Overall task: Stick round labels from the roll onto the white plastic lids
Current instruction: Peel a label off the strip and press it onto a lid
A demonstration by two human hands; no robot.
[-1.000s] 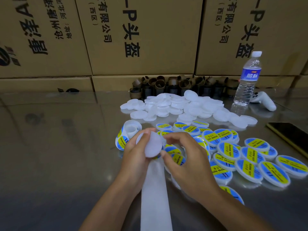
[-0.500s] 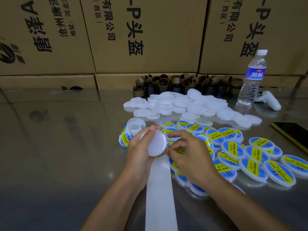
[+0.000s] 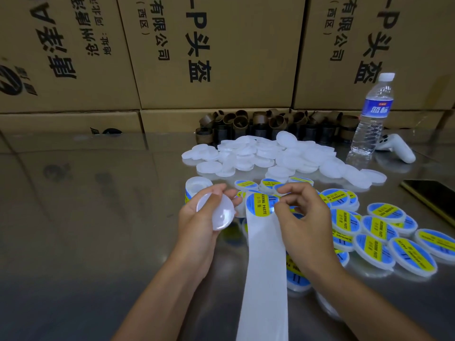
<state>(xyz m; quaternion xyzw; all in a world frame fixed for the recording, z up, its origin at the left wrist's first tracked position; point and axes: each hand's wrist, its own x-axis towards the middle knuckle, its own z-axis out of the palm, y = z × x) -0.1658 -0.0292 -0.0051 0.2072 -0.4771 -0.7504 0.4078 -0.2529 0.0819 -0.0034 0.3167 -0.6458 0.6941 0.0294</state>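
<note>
left hand [image 3: 197, 227] grasping bare round white plastic lid [image 3: 218, 211], shifted leftward since a second ago | right hand [image 3: 305, 217] pinching right edge of round blue-and-yellow label [image 3: 259, 205] atop white backing strip [image 3: 266, 267] | label now uncovered, still on strip | judged: peel next, press onto held lid | finished labelled lids [image 3: 378, 231] at right on table [image 3: 86, 230]

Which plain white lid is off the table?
The bare lid that the left hand holds up, tilted; the other unlabelled lids lie piled on the table farther back.
</note>
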